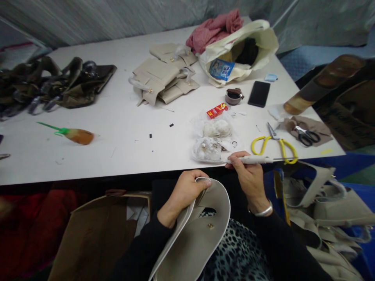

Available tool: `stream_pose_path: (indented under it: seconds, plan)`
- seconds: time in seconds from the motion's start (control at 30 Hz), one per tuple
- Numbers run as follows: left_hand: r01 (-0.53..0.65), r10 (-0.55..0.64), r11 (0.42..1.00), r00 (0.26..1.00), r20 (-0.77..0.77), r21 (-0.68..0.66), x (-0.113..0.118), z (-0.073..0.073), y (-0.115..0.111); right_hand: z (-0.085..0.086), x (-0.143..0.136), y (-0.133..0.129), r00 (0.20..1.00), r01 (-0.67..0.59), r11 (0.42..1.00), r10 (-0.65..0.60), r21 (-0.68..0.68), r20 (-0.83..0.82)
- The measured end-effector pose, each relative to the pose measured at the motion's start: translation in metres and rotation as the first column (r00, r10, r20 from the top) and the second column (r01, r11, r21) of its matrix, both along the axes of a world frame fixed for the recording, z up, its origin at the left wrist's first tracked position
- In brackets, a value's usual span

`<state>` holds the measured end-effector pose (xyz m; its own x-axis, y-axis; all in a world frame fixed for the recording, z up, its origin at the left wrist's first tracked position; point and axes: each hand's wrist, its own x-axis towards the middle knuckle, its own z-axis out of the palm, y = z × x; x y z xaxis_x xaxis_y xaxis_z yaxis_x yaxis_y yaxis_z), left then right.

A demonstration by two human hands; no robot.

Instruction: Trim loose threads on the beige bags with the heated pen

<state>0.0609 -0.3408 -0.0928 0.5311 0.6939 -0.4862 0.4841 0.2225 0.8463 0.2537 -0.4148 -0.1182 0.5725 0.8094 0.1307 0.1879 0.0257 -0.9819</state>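
My left hand (187,191) pinches the top edge of a beige handbag (209,242) in my lap. A cut-out handle opening and a small gold fitting show on the bag, whose lower end runs out of view. In my right hand (249,175) is a white pen-like tool (258,159) with a thin metal shaft pointing right, just over the table's front edge. Beside that hand, two clear plastic bags of white material (209,148) lie on the table. Yellow-handled scissors (274,142) lie just beyond the tool's shaft.
Beige bags (164,74) are stacked mid-table, dark bags (73,82) at left. An orange bottle with green nozzle (79,136), a phone (259,93), black-handled scissors (306,136), a cream tote (263,39) and a tall bottle (322,84) are on the table. More beige bags (340,207) sit lower right.
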Motion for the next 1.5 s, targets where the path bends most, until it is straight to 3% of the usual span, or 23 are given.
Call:
stream_pose_path:
  seconds: [0.1,0.2,0.43,0.67,0.77,0.93,1.13,1.2,1.33,1.43,1.5]
  plan:
    - [0.018,-0.018,1.000,1.000,-0.010,0.005,0.002,0.000,-0.002,0.001,0.000,-0.007,0.973,-0.138,0.990,0.129,-0.036,-0.190]
    - [0.029,-0.029,0.999,0.999,-0.019,0.024,0.004,-0.001,-0.003,-0.001,-0.001,-0.011,0.944,-0.233,0.972,0.217,-0.036,-0.248]
    - [0.021,-0.021,1.000,1.000,-0.009,0.010,0.004,0.000,-0.005,-0.006,-0.002,-0.014,0.919,-0.307,0.951,0.286,-0.037,-0.271]
    - [0.021,-0.021,1.000,1.000,-0.004,0.004,0.006,-0.003,-0.007,-0.004,0.004,-0.014,0.906,-0.409,0.906,0.390,-0.107,-0.164]
    - [0.026,-0.026,0.999,1.000,0.004,-0.022,0.006,-0.005,-0.007,-0.004,0.013,-0.008,0.844,-0.529,0.845,0.512,-0.084,-0.162]
    - [0.021,-0.014,0.988,0.999,0.049,-0.152,0.002,-0.006,-0.005,0.004,0.029,-0.001,0.669,-0.734,0.678,0.714,-0.030,-0.206]
    - [0.087,-0.058,0.960,0.992,0.113,-0.266,0.001,-0.006,-0.003,0.019,0.037,-0.006,0.533,-0.845,0.534,0.844,0.007,-0.066]
    - [0.092,-0.061,0.952,0.992,0.112,-0.292,0.001,-0.007,-0.004,0.017,0.040,-0.007,0.552,-0.830,0.556,0.828,0.025,-0.100]
    - [0.048,-0.015,0.952,0.994,0.108,-0.302,0.001,-0.009,-0.005,0.001,0.041,-0.005,0.716,-0.654,0.745,0.666,0.132,-0.210]
    - [-0.044,0.076,0.970,0.989,0.125,-0.241,-0.003,-0.012,-0.006,-0.008,0.031,0.001,0.884,-0.399,0.911,0.412,0.102,-0.221]
    - [-0.131,0.161,0.969,0.978,0.133,-0.210,-0.006,-0.014,-0.005,-0.012,0.021,0.006,0.966,-0.163,0.983,0.177,0.086,-0.187]
